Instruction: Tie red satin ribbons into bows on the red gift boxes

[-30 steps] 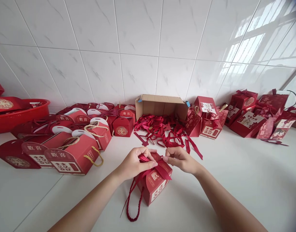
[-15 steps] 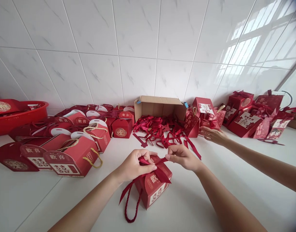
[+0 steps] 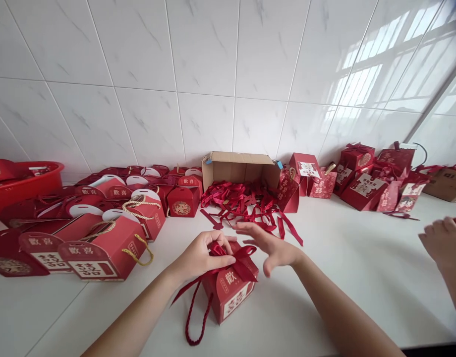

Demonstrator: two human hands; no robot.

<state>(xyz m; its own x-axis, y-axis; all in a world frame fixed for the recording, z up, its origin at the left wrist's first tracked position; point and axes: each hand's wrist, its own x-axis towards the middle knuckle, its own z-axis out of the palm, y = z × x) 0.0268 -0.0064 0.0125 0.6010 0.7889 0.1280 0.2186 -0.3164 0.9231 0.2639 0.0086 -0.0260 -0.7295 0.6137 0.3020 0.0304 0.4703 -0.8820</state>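
Note:
A red gift box (image 3: 231, 292) stands in front of me on the white table, with white panels and gold lettering and a dark red cord handle (image 3: 194, 317) hanging from its left side. Across its top lies a red ribbon (image 3: 243, 263) formed into a bow, one tail trailing to the left. My left hand (image 3: 207, 253) pinches the ribbon at the left of the bow, thumb and fingers closed on it. Just right of the bow, my right hand (image 3: 274, 248) is in the air, fingers spread, holding nothing.
Behind the box, a cardboard carton (image 3: 243, 171) spills loose red ribbons (image 3: 250, 203). Red boxes with rope handles (image 3: 101, 248) crowd the left, near a red basin (image 3: 45, 181). More boxes (image 3: 365, 191) stand back right. Another person's hand (image 3: 441, 243) holds something red at the right edge.
My right hand has let go of the ribbon and opened; a bow loop now stands there. The other person's hand has moved from the back boxes to the right edge with something red.

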